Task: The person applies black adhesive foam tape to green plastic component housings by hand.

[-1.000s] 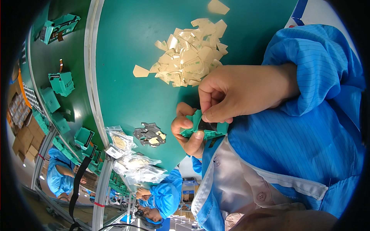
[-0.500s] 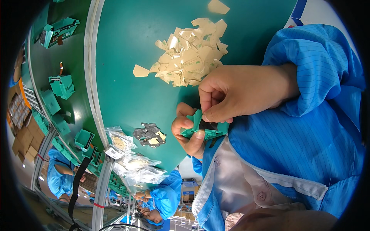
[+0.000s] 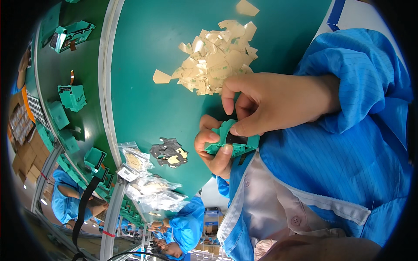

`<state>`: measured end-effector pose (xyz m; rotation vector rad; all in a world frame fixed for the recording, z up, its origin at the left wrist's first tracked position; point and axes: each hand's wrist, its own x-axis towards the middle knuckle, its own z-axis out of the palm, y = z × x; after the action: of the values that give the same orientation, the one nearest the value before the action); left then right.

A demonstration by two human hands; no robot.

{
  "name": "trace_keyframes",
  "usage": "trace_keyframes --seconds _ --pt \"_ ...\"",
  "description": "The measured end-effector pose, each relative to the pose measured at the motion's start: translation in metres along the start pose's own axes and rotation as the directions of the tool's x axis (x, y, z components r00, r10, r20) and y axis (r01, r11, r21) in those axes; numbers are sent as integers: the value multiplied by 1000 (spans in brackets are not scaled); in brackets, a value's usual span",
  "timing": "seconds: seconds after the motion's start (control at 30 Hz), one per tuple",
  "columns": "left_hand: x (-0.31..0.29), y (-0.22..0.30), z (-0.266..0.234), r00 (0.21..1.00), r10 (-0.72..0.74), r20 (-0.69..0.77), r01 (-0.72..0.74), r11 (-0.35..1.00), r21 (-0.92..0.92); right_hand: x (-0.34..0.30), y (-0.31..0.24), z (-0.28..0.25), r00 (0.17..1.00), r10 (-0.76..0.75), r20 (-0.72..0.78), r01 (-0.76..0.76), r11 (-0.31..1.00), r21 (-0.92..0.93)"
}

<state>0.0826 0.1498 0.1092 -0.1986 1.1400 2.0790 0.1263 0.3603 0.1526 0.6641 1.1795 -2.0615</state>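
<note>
My left hand (image 3: 212,145) grips a small green plastic housing (image 3: 244,150), its fingers and thumb round the near-left end. A dark rectangular patch (image 3: 237,139) lies in the housing's upper face. My right hand (image 3: 274,104) is over the housing, with the thumb tip against its edge by the dark patch. The right index finger is raised and curved, apart from the thumb, and nothing shows between them. Beyond the hands lies a heap of cream, angular adhesive-backed pieces (image 3: 213,61). A small pile of dark grey cut pieces (image 3: 167,152), some with cream patches, lies farther left.
Clear plastic bags (image 3: 152,187) lie along the table's lower-left edge. A pale metal rail (image 3: 106,65) divides the green table from a line bearing several green housings (image 3: 73,96). A black strap (image 3: 85,209) hangs at lower left. Co-workers in blue (image 3: 187,222) sit farther along.
My right index finger has lifted away from the thumb, opening the earlier pinch over the housing. The left hand still holds the housing in nearly the same place.
</note>
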Motion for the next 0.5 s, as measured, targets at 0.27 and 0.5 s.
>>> trace_keyframes --seconds 0.27,0.5 --pt "-2 2 -7 997 53 54 -46 992 -118 4 2 9 998 -38 41 40 998 -48" --pt "-3 -3 -7 987 101 122 -52 932 -358 12 13 7 959 -11 283 -36 987 158"
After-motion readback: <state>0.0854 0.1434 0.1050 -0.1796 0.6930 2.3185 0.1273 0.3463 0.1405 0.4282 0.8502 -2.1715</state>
